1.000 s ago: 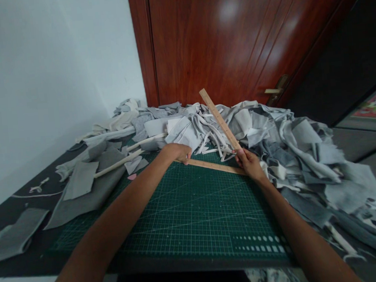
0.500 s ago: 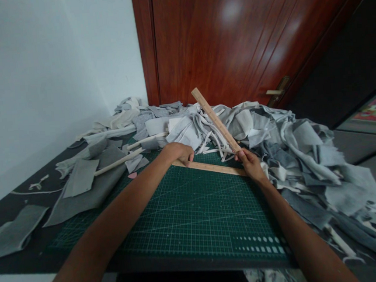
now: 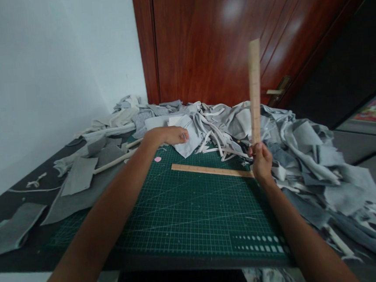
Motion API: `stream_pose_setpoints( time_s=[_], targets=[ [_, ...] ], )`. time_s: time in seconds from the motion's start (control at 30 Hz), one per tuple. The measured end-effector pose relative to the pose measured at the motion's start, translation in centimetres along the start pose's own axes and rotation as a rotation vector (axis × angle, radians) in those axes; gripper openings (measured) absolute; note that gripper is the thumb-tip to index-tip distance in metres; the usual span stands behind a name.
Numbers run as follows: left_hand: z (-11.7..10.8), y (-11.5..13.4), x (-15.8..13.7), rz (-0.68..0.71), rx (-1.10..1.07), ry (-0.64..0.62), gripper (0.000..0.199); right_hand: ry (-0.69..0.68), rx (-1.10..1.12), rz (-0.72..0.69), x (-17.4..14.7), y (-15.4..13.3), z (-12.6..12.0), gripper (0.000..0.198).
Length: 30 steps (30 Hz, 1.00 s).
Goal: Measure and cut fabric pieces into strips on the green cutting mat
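Observation:
My right hand [image 3: 261, 158] grips the lower end of a wooden ruler [image 3: 255, 93], which stands nearly upright above the mat's far right corner. A second wooden ruler [image 3: 210, 170] lies flat across the green cutting mat [image 3: 195, 219], its right end beside my right hand. My left hand [image 3: 174, 134] is closed over the light grey fabric scraps [image 3: 188, 146] at the mat's far edge. Its fingers curl inward, and what they hold, if anything, is hidden. Between that hand and the flat ruler lies a small flat pink piece [image 3: 157, 159].
Fabric offcuts [image 3: 310, 148] are heaped along the back and right of the dark table. White cord-like strips [image 3: 219, 142] lie at the mat's far edge. Grey cloth pieces [image 3: 79, 174] cover the left side. A wooden door [image 3: 205, 38] and a white wall [image 3: 52, 60] stand behind.
My right hand has swung the held ruler from a leftward slant to nearly upright and moved slightly right. My left hand has left the flat ruler and moved farther back, over the scraps.

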<state>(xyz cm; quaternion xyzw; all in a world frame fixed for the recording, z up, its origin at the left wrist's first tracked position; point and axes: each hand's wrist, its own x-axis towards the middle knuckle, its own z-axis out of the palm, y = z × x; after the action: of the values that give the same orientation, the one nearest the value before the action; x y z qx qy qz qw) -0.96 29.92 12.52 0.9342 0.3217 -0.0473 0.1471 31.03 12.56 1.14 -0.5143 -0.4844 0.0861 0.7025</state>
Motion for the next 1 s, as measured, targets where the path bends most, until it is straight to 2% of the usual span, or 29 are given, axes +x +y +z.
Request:
stream_pose_setpoints(
  time_s=[0.1, 0.23, 0.3, 0.37, 0.47, 0.57, 0.63, 0.77, 0.93, 1.0],
  targets=[
    [-0.4, -0.3, -0.4, 0.034, -0.002, 0.015, 0.04, 0.064, 0.192, 0.098, 0.5, 0.2, -0.4, 0.054],
    [-0.3, -0.3, -0.2, 0.092, 0.006, 0.024, 0.04, -0.121, 0.346, 0.367, 0.2, 0.6, -0.3, 0.063],
    [-0.1, -0.2, 0.1, 0.1, 0.005, 0.014, 0.039, -0.209, 0.341, 0.438, -0.2, 0.6, -0.1, 0.063],
    [0.2, -0.1, 0.5, 0.1, 0.0, -0.001, 0.038, -0.242, 0.33, 0.448, -0.4, 0.5, 0.1, 0.061],
    [0.6, 0.1, 0.8, 0.106, -0.012, -0.01, 0.039, -0.223, 0.317, 0.394, -0.3, 0.4, 0.1, 0.057],
    [0.8, 0.2, 0.9, 0.116, -0.022, -0.017, 0.038, -0.195, 0.186, 0.302, -0.2, 0.4, 0.0, 0.05],
    [0.9, 0.4, 1.0, 0.124, -0.025, -0.02, 0.038, -0.228, 0.07, 0.268, -0.4, 0.2, 0.1, 0.049],
    [1.3, 0.9, 1.4, 0.142, -0.025, -0.015, 0.038, -0.403, -0.033, 0.296, -1.3, -0.6, 0.9, 0.056],
    [1.8, 1.6, 1.9, 0.174, -0.029, -0.032, 0.034, -0.646, -0.038, 0.437, -2.1, -1.1, 1.9, 0.064],
    [2.0, 1.7, 1.9, 0.178, -0.029, -0.038, 0.033, -0.701, -0.077, 0.465, -2.1, -1.0, 1.9, 0.066]
  ],
)
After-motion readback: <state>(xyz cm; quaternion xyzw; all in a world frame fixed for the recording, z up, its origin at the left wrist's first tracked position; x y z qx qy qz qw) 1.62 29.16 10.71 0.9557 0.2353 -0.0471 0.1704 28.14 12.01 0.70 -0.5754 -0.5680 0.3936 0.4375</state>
